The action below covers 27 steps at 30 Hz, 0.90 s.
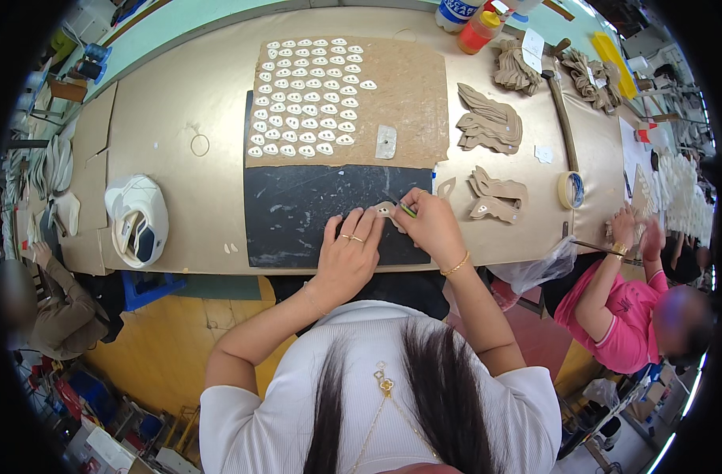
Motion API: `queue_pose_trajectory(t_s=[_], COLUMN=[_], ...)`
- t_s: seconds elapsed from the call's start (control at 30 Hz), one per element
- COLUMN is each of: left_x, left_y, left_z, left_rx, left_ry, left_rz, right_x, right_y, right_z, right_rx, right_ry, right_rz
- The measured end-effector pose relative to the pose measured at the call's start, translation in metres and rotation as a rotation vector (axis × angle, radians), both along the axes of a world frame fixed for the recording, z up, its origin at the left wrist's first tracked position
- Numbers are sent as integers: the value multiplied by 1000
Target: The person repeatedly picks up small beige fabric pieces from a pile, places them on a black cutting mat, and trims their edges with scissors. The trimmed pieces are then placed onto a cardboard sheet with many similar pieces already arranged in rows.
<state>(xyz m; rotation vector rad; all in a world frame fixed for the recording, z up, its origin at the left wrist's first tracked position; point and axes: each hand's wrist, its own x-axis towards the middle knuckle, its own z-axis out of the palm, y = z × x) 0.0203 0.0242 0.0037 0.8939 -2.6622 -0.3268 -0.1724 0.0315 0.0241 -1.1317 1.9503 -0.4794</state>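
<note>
One tan piece lies on the black mat — parted fingers of the left hand rest at its edge, gripping nothing visible, presumably steadying it against the slim green tool pinched in the right hand's fingers.

Bright, fairly even indoor light, soft sheen on the gold tabletop, glaring light strip at lower right. Heavy fisheye: black corners, straight edges bowed, detail stretched toward the rim. Left hand and right hand reasonably sharp; bystanders' heads blurred.
</note>
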Motion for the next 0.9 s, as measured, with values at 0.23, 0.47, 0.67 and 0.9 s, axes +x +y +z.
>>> queue_pose_trajectory(t_s=[0.23, 0.47, 0.67, 0.9], left_x=[-2, -2, -4, -2], left_y=[-3, -5, -10, -21], left_z=[0, 1, 1, 5], left_rx=[-85, -100, -52, 115], left_ry=[-58, -20, 27, 164], left_rz=[-23, -45, -89, -119], right_x=[4, 5, 4, -3], right_y=[4, -4, -7, -8], right_z=[3, -8, -10, -6], right_rx=[-232, -222, -214, -157], right_ry=[333, 306, 301, 218], right_rz=[116, 131, 125, 112])
